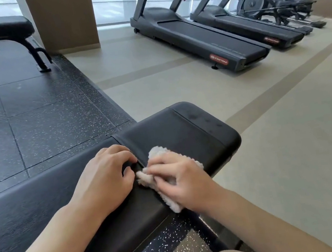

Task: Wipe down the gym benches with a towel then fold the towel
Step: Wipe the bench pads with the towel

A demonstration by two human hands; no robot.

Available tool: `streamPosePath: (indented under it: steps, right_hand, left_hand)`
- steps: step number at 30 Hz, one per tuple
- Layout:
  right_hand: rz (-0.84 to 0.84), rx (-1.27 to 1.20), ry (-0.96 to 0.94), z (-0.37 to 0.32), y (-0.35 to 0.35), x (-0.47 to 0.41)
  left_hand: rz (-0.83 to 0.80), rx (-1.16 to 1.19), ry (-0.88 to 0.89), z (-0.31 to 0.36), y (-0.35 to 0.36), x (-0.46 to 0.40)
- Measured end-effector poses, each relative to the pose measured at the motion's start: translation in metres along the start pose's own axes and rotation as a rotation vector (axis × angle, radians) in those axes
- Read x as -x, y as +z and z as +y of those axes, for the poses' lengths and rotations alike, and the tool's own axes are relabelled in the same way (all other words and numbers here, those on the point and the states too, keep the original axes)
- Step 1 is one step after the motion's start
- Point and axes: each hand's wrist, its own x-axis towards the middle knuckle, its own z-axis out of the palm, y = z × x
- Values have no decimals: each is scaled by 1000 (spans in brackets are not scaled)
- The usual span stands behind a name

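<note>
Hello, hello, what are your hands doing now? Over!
Right hand pressing towel on near bench, at the seam. Left hand curled, fingertips at that seam. Towel bunched, not folded. Nothing in the way. Over.
</note>
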Motion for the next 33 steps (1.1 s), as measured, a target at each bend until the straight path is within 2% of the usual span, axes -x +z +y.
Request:
streamPosePath:
  steps: [2, 6, 9, 12, 17, 20, 28, 33]
  right_hand:
    - [18, 14, 44, 22, -16, 0]
    - [161, 119, 275, 89, -51, -54]
    - [221, 199, 350, 105, -46, -86]
    - [251, 198, 345, 89, -28, -84]
    - [126, 84, 113, 38, -12, -26]
    - [103, 44, 63, 28, -20, 11]
    - [253, 65, 335, 118, -92, 26]
    - [234, 143, 354, 155, -93, -30]
  left_hand:
    - [-5, -7, -3, 0, -1, 1]
    - [-15, -14, 11, -2, 1, 0]
    - [-1, -21, 7, 1, 2, -2]
    - [5, -16, 8, 1, 4, -5]
    - [-2, -13, 76, 14, 7, -1]
    - [-28, -5, 131, 23, 12, 2]
    - [-148, -14, 244, 55, 39, -7]
    - [-168, 24, 215, 54, 49, -18]
